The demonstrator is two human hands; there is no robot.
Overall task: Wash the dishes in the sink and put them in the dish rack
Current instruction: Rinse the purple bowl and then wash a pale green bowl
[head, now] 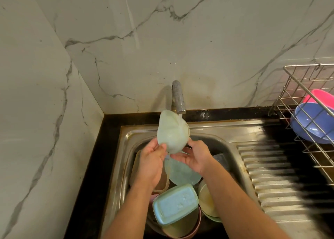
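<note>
Both forearms rise from the bottom edge, cut off below the elbow, and meet over the sink point(213, 128). Left hand point(151, 161) grips the lower rim of a pale green bowl point(171, 132), thumb on its near face and the other fingers hidden behind it. Right hand point(194, 156) lies just beside the bowl's lower right edge with fingers loosely spread and the palm turned up; its fingertips seem to touch the bowl's underside, though the contact is hard to make out. That bowl is held tilted under the tap point(178, 98), and a thin stream of water falls onto its upper edge. Beneath the hands the basin is crowded: a round pale green plate point(182, 173), a rectangular container with a light blue base point(176, 203) lying upside down, a yellowish bowl point(207, 200) partly covered by the right forearm, and brownish and pink pieces mostly hidden under the rest. To the right runs the ribbed draining board point(267, 180), smeared by dark streaks. At the right edge a wire dish rack point(296, 86), cut off by the frame, holds a blue bowl point(310, 123) and a pink bowl point(319, 95) on their sides. Marble-patterned wall point(126, 39) stands behind.
</note>
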